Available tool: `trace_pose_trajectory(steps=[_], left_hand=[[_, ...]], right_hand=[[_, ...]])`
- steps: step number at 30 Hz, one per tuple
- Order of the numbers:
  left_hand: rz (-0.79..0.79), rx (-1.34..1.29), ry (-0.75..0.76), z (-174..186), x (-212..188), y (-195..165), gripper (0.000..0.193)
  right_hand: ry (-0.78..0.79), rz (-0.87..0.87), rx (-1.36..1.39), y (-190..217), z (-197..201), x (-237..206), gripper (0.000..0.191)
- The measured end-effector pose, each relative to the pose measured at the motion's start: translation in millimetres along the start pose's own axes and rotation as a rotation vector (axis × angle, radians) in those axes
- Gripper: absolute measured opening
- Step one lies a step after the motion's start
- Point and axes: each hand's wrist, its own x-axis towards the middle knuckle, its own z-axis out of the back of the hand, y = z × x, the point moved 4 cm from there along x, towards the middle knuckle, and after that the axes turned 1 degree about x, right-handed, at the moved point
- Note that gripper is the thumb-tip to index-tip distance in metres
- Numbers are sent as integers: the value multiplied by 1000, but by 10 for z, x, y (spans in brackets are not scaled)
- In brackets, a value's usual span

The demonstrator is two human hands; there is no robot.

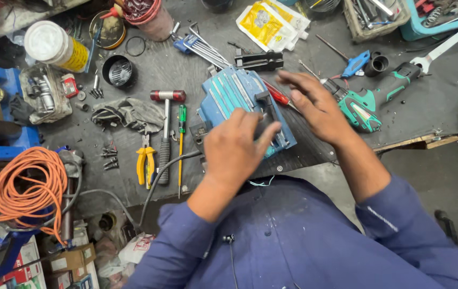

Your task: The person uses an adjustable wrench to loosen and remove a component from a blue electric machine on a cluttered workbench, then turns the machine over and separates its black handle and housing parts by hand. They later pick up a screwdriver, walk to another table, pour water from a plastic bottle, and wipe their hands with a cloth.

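Two hands working over a blue ribbed metal machine housing on the dark workbench.

The left hand is lying palm-down on the housing's near end, fingers curled together, fingertips pressing a dark part; the right hand is hovering just right of it, fingers spread and loose, gripping nothing; a green cordless drill is lying beside the wrist.

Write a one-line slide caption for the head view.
Left hand rests on a blue power tool on a cluttered workbench, right hand hovering beside a green drill.
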Motion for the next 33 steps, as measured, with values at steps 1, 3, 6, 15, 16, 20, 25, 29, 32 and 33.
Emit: trace_pose_trajectory(steps=[1, 3, 6, 15, 16, 20, 25, 29, 32, 33], left_hand=[[13, 9, -22, -50, -23, -55, 41], [48, 31, -38, -154, -32, -104, 48], [85, 51, -26, -258, 34, -106, 46], [72, -200, 87, 423, -321, -153, 29], [90, -205, 105, 542, -416, -154, 27], [143, -100, 223, 791, -620, -116, 39], [113, -80, 282, 767, -747, -71, 36], [-35, -236, 310, 666, -866, 21, 24], [-171, -226, 258, 636, -927, 127, 27], [-162, -242, 231, 667, -962, 193, 28]], right_hand=[[57, 41, 71, -99, -71, 61, 43], [163, 50, 234, -294, -219, 156, 42], [258, 35, 376, -433, -371, 293, 40], [327, 368, -23, 345, -445, 61, 35], [346, 366, -74, 465, -489, 4, 33], [379, 384, -270, 885, -699, -34, 27], [478, 320, -357, 1135, -839, -87, 31], [507, 384, -462, 1059, -864, -201, 40], [457, 597, -432, 921, -769, -302, 39], [439, 576, -380, 828, -688, -315, 41]])
